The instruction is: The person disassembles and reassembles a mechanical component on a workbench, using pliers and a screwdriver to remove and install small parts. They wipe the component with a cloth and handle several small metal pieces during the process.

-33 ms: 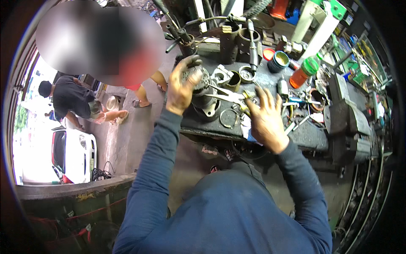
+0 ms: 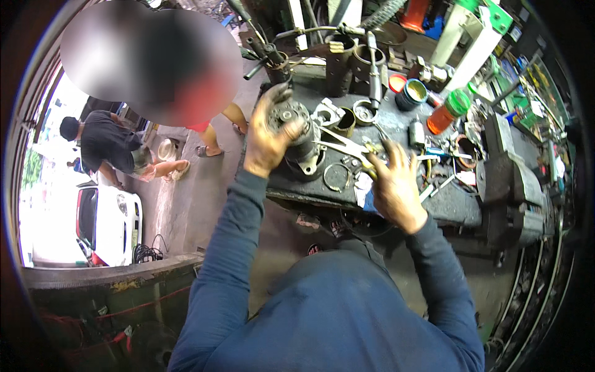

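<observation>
On the bench stands a dark, greasy cylindrical metal part (image 2: 300, 149), round-topped and flanged at its foot. My left hand (image 2: 268, 139) is wrapped round its left side, fingers behind and thumb across the front upper edge. To the right, my right hand (image 2: 400, 189) grips a pair of pliers (image 2: 347, 146) by the yellowish handles, mostly hidden under the thumb and fingers. The spread pale jaws point left, their tips beside the cylinder's upper side; contact cannot be made out. A thin metal ring (image 2: 336, 177) lies below the pliers.
Behind are a metal casting (image 2: 327, 115), round cups, a hammer (image 2: 374, 74), an open blue tin (image 2: 410, 93) and a red bottle with green cap (image 2: 449, 111). A bench vise (image 2: 511, 180) stands right. Two people and a white car (image 2: 108, 217) are at left.
My left hand has shifted down off the cylinder's top to its side, baring more of the top face. My right hand has drawn the pliers slightly right and toward me.
</observation>
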The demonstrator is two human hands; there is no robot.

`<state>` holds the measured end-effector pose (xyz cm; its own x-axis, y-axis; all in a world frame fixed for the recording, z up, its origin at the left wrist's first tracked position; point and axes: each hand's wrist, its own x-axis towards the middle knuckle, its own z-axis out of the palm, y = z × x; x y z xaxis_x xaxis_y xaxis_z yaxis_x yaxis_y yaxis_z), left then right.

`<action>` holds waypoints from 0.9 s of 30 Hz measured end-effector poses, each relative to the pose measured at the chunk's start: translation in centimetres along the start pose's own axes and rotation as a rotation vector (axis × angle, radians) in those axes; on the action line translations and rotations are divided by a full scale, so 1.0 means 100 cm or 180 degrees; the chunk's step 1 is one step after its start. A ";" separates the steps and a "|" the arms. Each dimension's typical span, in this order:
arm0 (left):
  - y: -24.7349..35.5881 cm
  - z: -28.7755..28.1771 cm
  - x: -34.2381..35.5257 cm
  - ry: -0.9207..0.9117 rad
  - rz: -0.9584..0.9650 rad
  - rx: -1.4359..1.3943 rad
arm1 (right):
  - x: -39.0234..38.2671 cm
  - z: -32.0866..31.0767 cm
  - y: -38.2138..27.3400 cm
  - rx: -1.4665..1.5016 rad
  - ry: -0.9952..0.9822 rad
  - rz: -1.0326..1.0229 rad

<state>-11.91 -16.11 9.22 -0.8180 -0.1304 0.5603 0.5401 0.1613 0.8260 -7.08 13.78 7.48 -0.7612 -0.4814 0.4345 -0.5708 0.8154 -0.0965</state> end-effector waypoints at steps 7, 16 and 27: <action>0.018 0.019 -0.017 0.0535 -0.0935 0.0704 | -0.108 0.061 0.101 0.1031 -0.0935 0.1902; 0.020 0.019 -0.022 0.0435 -0.0750 0.1260 | -0.108 0.107 0.153 0.0044 -0.1342 0.1606; -0.009 0.019 -0.089 0.0559 -0.0796 0.0920 | 0.047 0.037 0.074 0.2355 -0.0691 0.0445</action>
<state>-5.50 -13.20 3.43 -0.8572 -0.3611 0.3671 0.2308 0.3680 0.9008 -15.96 16.37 5.50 -0.8407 -0.5044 0.1967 -0.4638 0.4835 -0.7423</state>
